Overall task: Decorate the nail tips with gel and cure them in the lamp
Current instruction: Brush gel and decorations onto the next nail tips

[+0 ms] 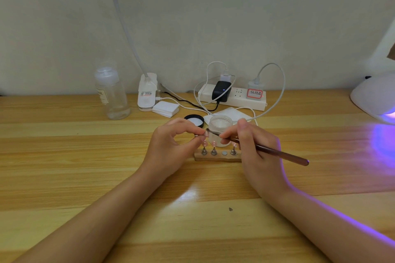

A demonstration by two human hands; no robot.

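Small pale nail tip [206, 134] pinched in left hand [174, 148] above wooden holder block [215, 156] — right hand [255, 151] grips thin brown brush [277, 152], bristles touching tip. Clear glass jar [220, 127] just behind; white curing lamp [376, 96] glows purple, far right.

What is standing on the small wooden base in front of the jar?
On the wooden base, three metal stands hold pink nail tips; one magnet spot is free. The right hand covers its right end.

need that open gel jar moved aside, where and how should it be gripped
Grip the gel jar round its frosted cylindrical wall, coming from above and behind: both hands, the brush and the nail tip stand crowd its near side, and it is open.
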